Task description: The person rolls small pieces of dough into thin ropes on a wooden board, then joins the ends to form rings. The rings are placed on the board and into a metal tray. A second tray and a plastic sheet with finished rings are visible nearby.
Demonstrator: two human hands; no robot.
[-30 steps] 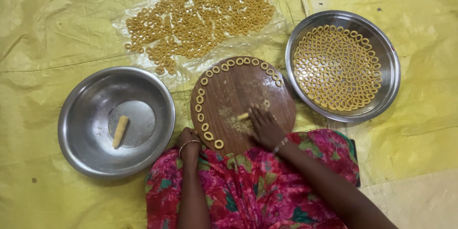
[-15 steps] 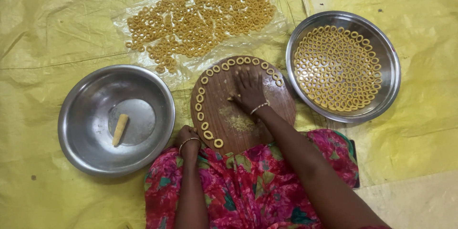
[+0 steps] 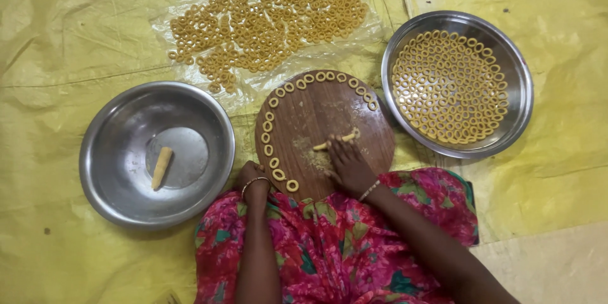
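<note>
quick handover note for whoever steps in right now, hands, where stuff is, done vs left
Left hand: grips the near edge of the round wooden board.
Right hand: flat on the board, fingertips on a thin dough strip.
Done: dough rings line the board's left and top edge; the steel plate on the right is full of rings; more lie on the plastic sheet above.
Left: the strip is not yet a ring; one dough piece sits in the steel bowl.

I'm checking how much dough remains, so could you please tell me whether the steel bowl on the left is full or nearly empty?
Nearly empty: the steel bowl holds only one small dough stick, with bare metal showing around it.
</note>
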